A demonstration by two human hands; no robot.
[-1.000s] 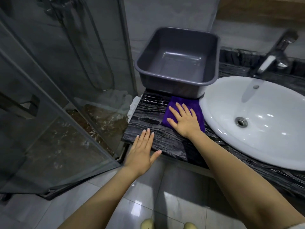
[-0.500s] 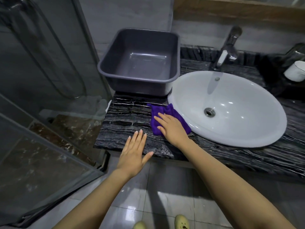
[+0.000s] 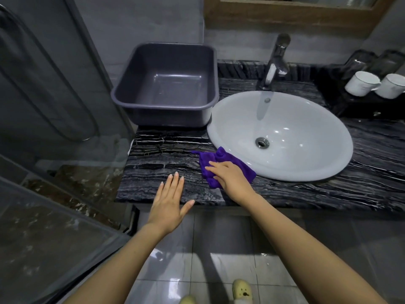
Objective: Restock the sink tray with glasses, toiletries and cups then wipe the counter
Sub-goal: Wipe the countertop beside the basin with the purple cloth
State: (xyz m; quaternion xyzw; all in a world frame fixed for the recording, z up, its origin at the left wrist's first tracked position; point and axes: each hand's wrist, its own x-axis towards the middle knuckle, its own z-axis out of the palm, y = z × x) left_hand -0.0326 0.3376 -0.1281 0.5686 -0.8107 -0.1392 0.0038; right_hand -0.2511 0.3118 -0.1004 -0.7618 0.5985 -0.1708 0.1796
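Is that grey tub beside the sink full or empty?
Empty. The grey tub shows its bare bottom and inner walls, with nothing lying inside.

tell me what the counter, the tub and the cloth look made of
Counter: looks like polished black stone, probably marble, from its white veining and sheen. Tub: grey moulded plastic, judging by its smooth rolled rim. Cloth: purple, fuzzy pile, likely microfibre.

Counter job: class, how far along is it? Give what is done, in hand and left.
Done, it seems: two white cups sit on the black tray. In hand: the right hand presses the purple cloth on the counter by the sink. Left: probably the counter's right side.
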